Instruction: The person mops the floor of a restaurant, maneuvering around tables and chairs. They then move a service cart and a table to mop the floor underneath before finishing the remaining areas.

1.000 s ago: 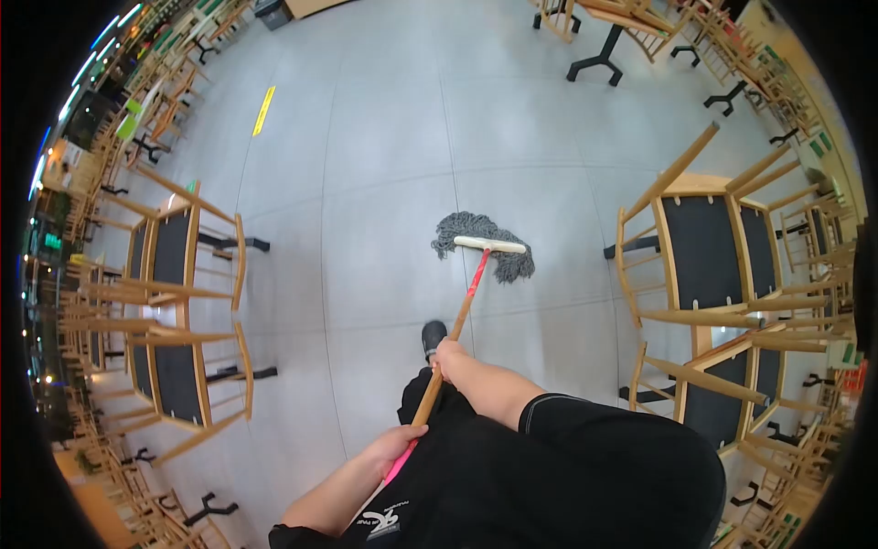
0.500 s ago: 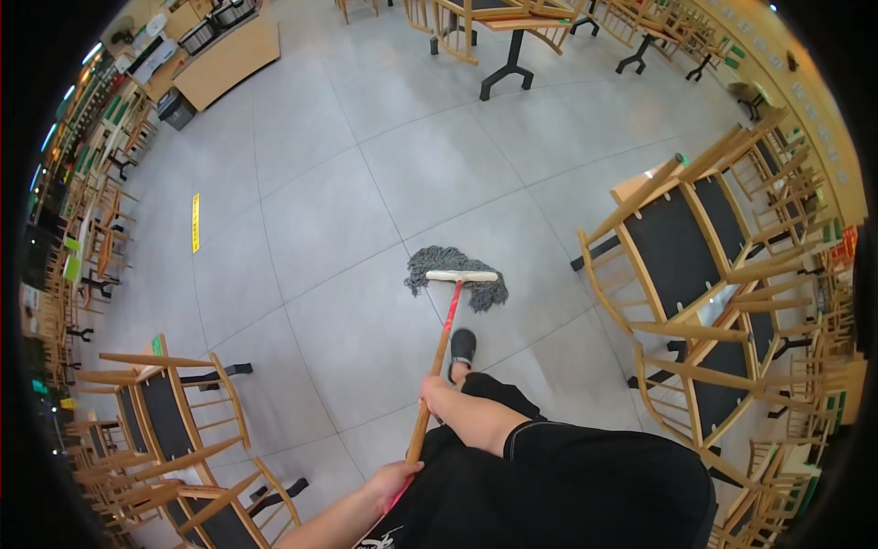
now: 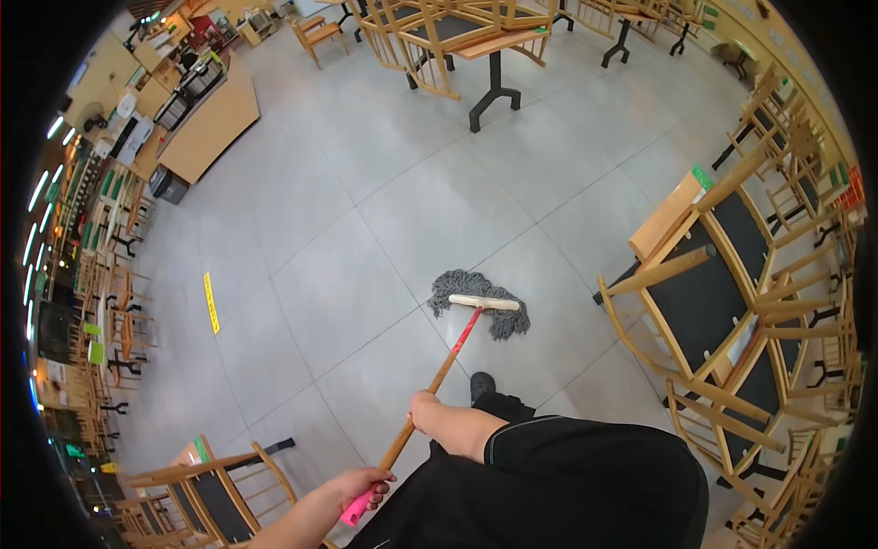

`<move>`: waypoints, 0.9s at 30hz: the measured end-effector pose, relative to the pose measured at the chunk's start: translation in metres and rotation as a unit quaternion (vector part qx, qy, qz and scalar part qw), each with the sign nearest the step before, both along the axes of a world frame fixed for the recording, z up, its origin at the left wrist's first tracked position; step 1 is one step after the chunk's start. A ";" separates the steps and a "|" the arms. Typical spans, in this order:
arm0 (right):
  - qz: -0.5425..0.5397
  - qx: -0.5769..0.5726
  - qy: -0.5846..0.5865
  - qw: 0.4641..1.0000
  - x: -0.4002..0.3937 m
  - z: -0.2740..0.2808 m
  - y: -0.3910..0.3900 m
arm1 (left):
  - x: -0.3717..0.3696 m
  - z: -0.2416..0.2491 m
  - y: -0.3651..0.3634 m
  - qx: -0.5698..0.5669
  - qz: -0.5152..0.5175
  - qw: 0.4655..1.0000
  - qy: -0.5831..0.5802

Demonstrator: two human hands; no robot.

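A mop with a wooden handle (image 3: 399,445) reaches forward from my body. Its grey string head (image 3: 465,284) lies spread on the floor under a pale crossbar (image 3: 485,302). My left hand (image 3: 364,490) is closed round the top end of the handle, beside the pink grip (image 3: 355,512). Farther down the shaft, my right hand (image 3: 423,410) is wrapped round the wood. One dark shoe (image 3: 482,384) shows below the mop head.
Upturned chairs rest on tables at the right (image 3: 700,293), lower left (image 3: 219,503) and top (image 3: 457,27). A counter (image 3: 215,119) and grey bin (image 3: 167,185) stand upper left. A yellow strip (image 3: 211,303) marks the tiled floor (image 3: 347,265).
The view has shifted, bringing more of the far room into sight. In it, the mop head sits lower and farther right. The handle slants more, and its pink end now shows.
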State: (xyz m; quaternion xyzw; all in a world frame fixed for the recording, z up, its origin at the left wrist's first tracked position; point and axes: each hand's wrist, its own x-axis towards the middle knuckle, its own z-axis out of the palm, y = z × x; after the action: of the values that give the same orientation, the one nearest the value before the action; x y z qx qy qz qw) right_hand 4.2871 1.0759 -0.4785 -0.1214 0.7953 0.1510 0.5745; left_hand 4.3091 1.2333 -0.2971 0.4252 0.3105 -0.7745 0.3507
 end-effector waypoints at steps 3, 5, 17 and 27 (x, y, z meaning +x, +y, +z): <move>-0.044 0.018 0.024 0.999 0.021 -0.014 -0.014 | 0.023 0.017 -0.034 0.056 -0.073 0.995 -0.045; -0.013 0.028 0.003 1.000 0.028 -0.021 -0.017 | 0.031 0.004 -0.033 0.046 -0.079 0.994 -0.053; -0.038 0.012 -0.032 0.999 0.086 -0.075 -0.071 | 0.088 -0.088 -0.055 0.012 -0.130 0.984 -0.120; -0.246 -0.090 -0.102 0.960 0.234 -0.099 -0.205 | 0.295 -0.074 -0.227 -0.097 -0.345 0.927 -0.115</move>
State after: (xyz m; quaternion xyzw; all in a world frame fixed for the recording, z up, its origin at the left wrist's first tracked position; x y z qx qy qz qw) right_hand 4.5210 0.8708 -0.5773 0.0118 0.7479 -0.0805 0.6588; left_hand 4.6045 1.0067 -0.3706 0.5556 0.0257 -0.8200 0.1350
